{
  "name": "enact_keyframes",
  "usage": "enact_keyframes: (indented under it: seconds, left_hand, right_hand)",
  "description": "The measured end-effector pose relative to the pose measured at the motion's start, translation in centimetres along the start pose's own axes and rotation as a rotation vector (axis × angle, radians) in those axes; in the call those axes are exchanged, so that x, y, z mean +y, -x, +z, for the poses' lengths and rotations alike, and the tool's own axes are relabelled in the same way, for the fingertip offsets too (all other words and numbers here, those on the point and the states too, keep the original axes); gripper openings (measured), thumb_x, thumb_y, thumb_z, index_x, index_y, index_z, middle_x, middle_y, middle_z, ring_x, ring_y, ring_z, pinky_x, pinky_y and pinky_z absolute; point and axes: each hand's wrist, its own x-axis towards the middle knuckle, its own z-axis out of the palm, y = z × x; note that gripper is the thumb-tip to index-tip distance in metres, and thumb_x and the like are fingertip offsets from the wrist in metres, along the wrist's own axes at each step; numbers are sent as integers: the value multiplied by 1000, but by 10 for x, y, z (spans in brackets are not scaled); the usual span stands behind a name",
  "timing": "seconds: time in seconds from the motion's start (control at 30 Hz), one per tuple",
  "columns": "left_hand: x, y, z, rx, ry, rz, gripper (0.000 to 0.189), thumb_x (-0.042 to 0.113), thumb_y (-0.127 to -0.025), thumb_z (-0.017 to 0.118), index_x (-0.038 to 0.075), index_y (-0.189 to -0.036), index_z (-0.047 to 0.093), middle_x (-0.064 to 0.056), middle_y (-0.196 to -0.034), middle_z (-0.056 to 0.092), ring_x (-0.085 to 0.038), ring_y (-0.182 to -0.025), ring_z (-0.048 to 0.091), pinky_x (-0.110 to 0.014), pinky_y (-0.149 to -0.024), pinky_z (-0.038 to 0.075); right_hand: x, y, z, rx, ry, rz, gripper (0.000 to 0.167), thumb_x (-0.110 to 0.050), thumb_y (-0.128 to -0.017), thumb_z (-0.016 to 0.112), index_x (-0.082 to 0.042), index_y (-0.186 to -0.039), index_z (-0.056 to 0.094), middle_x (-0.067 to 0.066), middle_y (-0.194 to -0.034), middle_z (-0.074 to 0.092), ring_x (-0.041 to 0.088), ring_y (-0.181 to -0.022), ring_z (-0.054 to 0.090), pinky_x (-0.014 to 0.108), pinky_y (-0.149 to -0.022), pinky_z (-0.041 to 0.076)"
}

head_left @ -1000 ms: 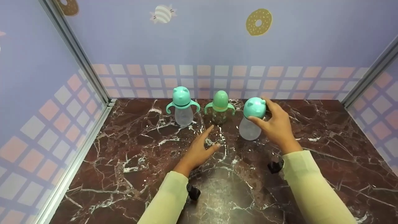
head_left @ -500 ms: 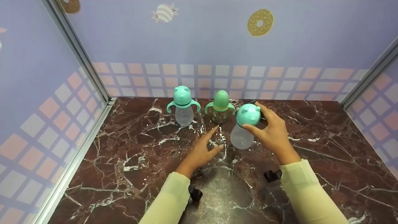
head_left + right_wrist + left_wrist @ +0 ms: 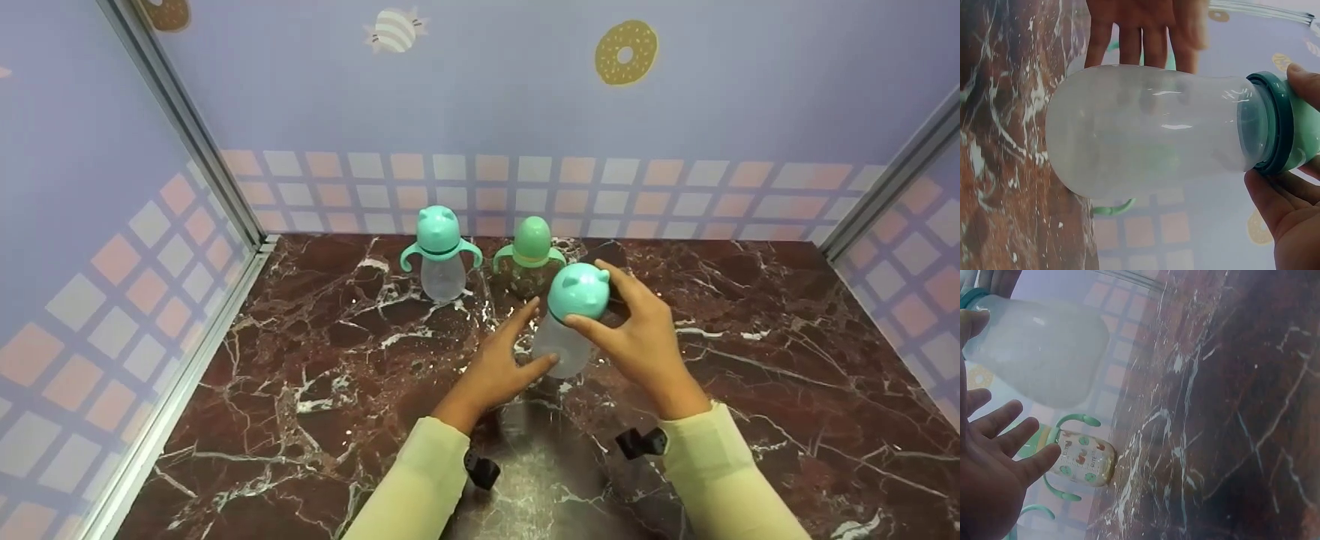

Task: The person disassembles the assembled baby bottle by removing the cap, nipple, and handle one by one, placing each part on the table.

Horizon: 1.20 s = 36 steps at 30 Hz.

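My right hand (image 3: pixel 640 341) grips the turquoise animal-eared cap (image 3: pixel 579 292) of a frosted baby bottle (image 3: pixel 561 346), with thumb and fingers around the cap. The bottle hangs slightly tilted and appears raised off the tabletop. My left hand (image 3: pixel 495 371) is spread, its fingers straight, beside the lower part of the bottle. In the right wrist view the left hand's fingers (image 3: pixel 1131 45) reach behind the bottle's clear body (image 3: pixel 1140 132); whether they touch it I cannot tell. The right thumb and fingers press the cap's rim in that view.
Farther back stand two upright bottles with handles: a turquoise-capped one (image 3: pixel 442 259) and a green-capped one (image 3: pixel 532 251) with a printed body. They rest on a dark red marbled tabletop (image 3: pixel 300 360). A patterned wall (image 3: pixel 495 97) rises behind, with side panels left and right.
My right hand has brought the bottle left and toward me, to the left hand. The left hand has shifted slightly right. The two standing bottles have stayed put.
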Motion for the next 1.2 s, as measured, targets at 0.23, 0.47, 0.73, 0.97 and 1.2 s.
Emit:
enact_keyframes:
  seconds: [0.23,0.47,0.73,0.97,1.2]
  left_hand:
    - [1,0,1,42,36,-3,88,52,-82,72,38,-153,21,0,-155,36,-27,-142,36,-56,-112,32]
    - [0,-3,5,61,71,39,89,49,-79,76,35,-151,27,0,-150,43,-26,-134,46,-52,-109,38]
    - [-4,-3,10,87,128,40,87,42,-78,79,23,-149,33,-6,-138,54,-24,-123,54,-47,-103,44]
    - [-5,-1,13,137,172,-1,84,42,-78,79,17,-145,36,-9,-131,59,-26,-118,57,-48,-99,46]
    - [-9,-2,17,195,156,50,80,37,-76,80,11,-141,40,-11,-124,63,-26,-112,60,-47,-97,48]
  right_hand:
    - [-5,6,10,4,-85,3,80,-34,-68,87,-10,-137,54,9,-122,65,19,-105,66,19,-87,53]
    - [-7,12,20,13,-90,-36,81,-33,-67,88,-10,-137,54,8,-123,65,15,-105,65,24,-88,54]
    - [-10,17,30,-4,-101,-53,81,-33,-68,88,-11,-138,54,7,-118,65,15,-106,64,27,-91,54]
    - [-12,19,37,2,-112,-61,80,-33,-69,87,-13,-138,53,6,-121,64,14,-109,64,25,-91,54]
    - [-12,20,41,12,-124,-68,80,-34,-69,87,-11,-138,54,7,-123,64,15,-110,63,24,-92,53]
